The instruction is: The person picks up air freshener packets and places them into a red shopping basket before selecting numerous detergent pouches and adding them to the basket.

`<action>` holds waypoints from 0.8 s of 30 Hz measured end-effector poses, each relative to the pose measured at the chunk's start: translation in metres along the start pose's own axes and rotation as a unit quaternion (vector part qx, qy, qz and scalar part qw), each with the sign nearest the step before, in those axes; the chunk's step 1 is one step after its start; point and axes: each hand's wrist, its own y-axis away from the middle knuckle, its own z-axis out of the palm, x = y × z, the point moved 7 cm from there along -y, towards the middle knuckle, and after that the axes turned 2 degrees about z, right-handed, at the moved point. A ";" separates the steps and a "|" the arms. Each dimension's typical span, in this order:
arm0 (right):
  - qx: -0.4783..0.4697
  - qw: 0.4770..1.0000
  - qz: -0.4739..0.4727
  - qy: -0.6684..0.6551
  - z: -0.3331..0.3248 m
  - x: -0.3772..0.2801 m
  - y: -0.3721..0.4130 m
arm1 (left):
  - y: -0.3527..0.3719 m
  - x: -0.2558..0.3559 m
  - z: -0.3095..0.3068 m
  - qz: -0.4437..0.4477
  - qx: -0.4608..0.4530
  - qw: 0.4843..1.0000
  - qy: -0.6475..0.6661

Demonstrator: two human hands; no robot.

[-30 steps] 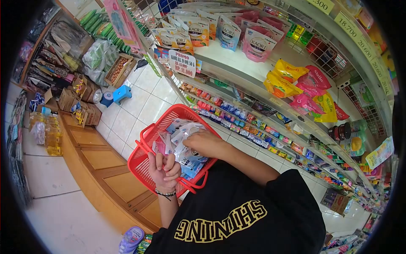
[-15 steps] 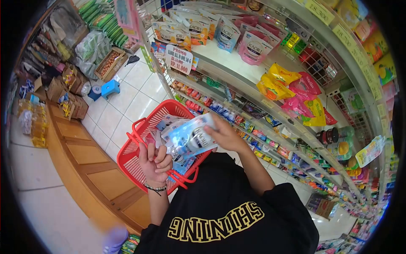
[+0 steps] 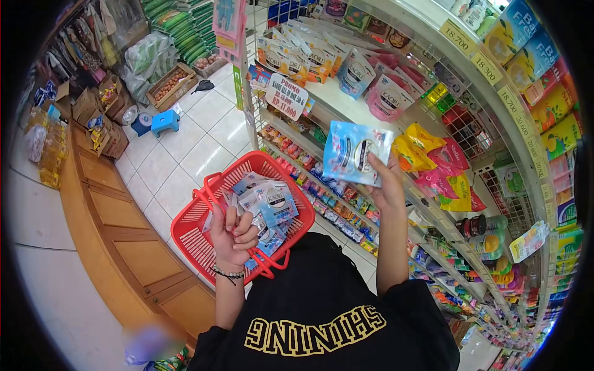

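Note:
A blue Kaori pouch is pinched in my right hand, held up in front of the shelf edge. My left hand is curled closed around the handle of a red plastic basket, which hangs before my body. Several blue and white Kaori pouches lie in the basket. On the shelf beyond my right hand stand another blue pouch, a pink pouch and a row of orange pouches.
Yellow and pink Stella packs lie on the shelf right of my right hand. A promo sign hangs on the shelf front. Wooden cabinets run along the left. A blue stool and an egg crate stand on the floor.
My right hand has moved up and right, lifting the blue pouch from over the basket towards the shelf. My left hand keeps its grip on the handle.

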 end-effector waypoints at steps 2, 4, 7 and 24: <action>-0.002 0.996 -0.064 0.055 -0.003 -0.018 -0.017 | 0.001 0.003 -0.001 0.005 0.001 1.000 0.000; 0.024 0.990 -0.112 0.085 0.007 -0.038 -0.030 | 0.001 0.004 -0.004 0.004 0.003 1.000 0.001; 0.079 0.966 -0.191 0.153 0.011 -0.060 -0.054 | 0.001 0.006 -0.006 0.012 -0.007 1.000 0.006; 0.247 0.727 -0.387 0.511 0.019 -0.068 -0.147 | 0.016 0.028 -0.025 0.071 0.025 0.997 0.018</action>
